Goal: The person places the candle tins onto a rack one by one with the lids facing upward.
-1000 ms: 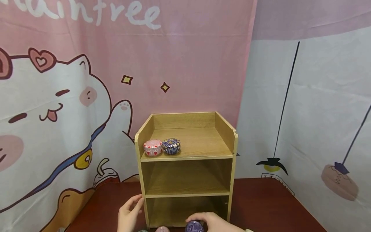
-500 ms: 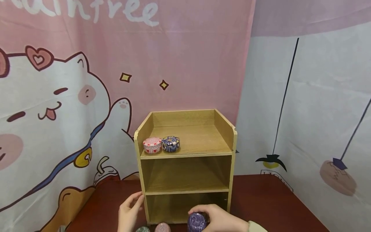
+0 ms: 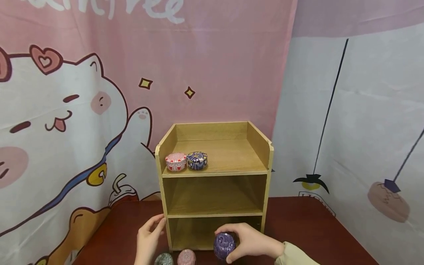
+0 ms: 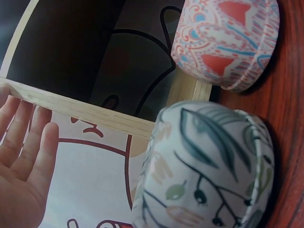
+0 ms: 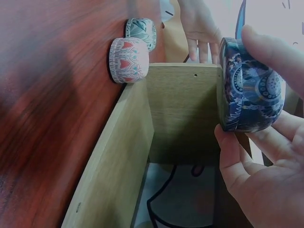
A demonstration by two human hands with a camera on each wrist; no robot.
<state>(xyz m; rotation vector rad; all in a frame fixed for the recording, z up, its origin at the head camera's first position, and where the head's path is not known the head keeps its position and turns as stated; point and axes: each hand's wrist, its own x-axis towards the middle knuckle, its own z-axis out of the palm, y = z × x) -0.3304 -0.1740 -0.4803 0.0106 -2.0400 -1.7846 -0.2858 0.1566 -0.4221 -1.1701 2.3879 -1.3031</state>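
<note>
My right hand grips a round, dark purple patterned tin between thumb and fingers, in front of the wooden shelf's lowest opening. The right wrist view shows this tin on its side, its pattern looking dark blue. At the shelf's left side panel is my left hand; in the left wrist view its fingers are fairly straight, fingertips right at the wooden edge. On the table near it stand a green-and-white leaf-patterned tin and a pink-and-red patterned tin.
The three-level wooden shelf stands on a dark red table. On its top level, at the left, a pink tin and a blue-and-yellow tin sit side by side. Printed cloth hangs behind.
My right hand has risen a little with the purple tin. The head view has tipped down, so more of the two tins on the table shows. My left hand stays at the shelf's side.
</note>
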